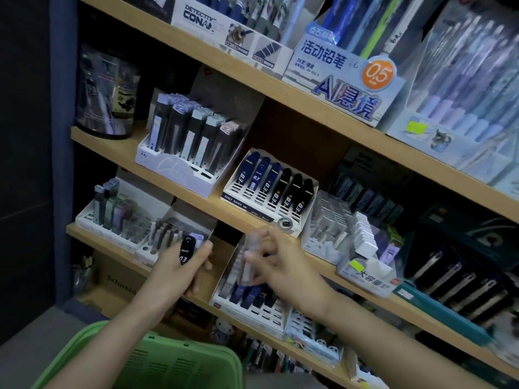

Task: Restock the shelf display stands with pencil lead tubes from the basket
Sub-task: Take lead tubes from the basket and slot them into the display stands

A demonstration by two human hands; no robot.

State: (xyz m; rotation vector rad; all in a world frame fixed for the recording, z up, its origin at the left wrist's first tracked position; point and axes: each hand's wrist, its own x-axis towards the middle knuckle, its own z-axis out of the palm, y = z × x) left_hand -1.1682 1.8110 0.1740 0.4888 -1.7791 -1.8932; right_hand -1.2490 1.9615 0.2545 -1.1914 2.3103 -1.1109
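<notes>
Wooden shelves (280, 94) crowded with stationery fill the view, running from near left to far right. On the middle shelf stands a white display stand (241, 192) with a row of three blue and three black lead tubes upright in its slots. On the shelf below it, further forward, is a second white stand (269, 313) holding a few blue tubes, with several front slots bare.

The left hand (179, 270) is raised in front of the lower shelf, left of that second stand, fingers curled round a black lead tube (186, 249) whose rounded top and white lettering stick out above the knuckles. Whether it holds more than one I cannot tell.

The right hand (280, 265) hovers just above the second stand, thumb and fingers pinching a pale, see-through tube (250, 248) held roughly upright – both are smeared by motion blur, so the grip is hard to read finely.

Nearest the camera, at bottom left under the forearms, is the green plastic basket (182, 360); its contents are out of sight.
</notes>
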